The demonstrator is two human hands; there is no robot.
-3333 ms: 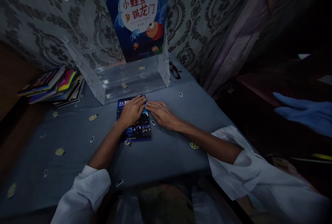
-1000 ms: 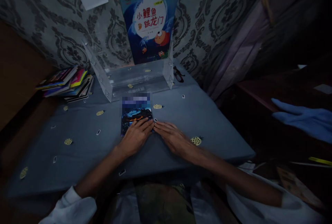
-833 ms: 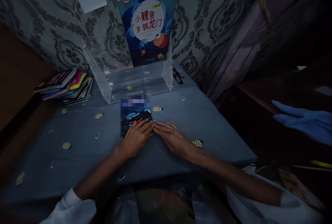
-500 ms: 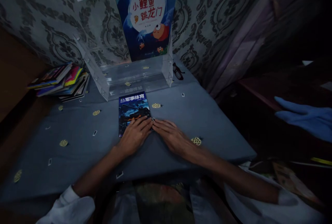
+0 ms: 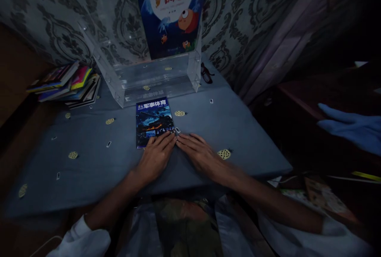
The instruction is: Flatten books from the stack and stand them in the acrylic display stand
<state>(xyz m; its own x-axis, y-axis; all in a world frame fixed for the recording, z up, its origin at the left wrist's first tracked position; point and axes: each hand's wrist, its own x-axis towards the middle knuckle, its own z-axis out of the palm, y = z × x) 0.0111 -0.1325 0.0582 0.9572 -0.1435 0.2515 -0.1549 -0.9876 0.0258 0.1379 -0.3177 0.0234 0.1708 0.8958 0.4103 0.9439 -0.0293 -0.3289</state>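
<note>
A dark blue magazine (image 5: 154, 118) with a tank on its cover lies flat on the grey-blue tablecloth (image 5: 104, 169). My left hand (image 5: 158, 152) rests palm down with outstretched fingers over the magazine's lower right corner. Just to its right, my right hand (image 5: 198, 152) lies flat on the cloth, fingertips almost meeting the left ones beside the magazine's edge. Neither hand grips anything. Behind the magazine stands a clear acrylic rack (image 5: 160, 90), and a large blue picture book (image 5: 174, 31) with fish on the cover leans upright in it.
A loose stack of books (image 5: 67, 84) sits at the table's back left. Glasses (image 5: 206, 73) lie right of the rack. Beyond the table's right edge is a blue-gloved hand (image 5: 353, 126) of another person. A patterned wall rises behind the table.
The view has tilted down slightly, so the table and rack appear higher. My hands have slid a little toward me, uncovering more of the magazine's lower part.
</note>
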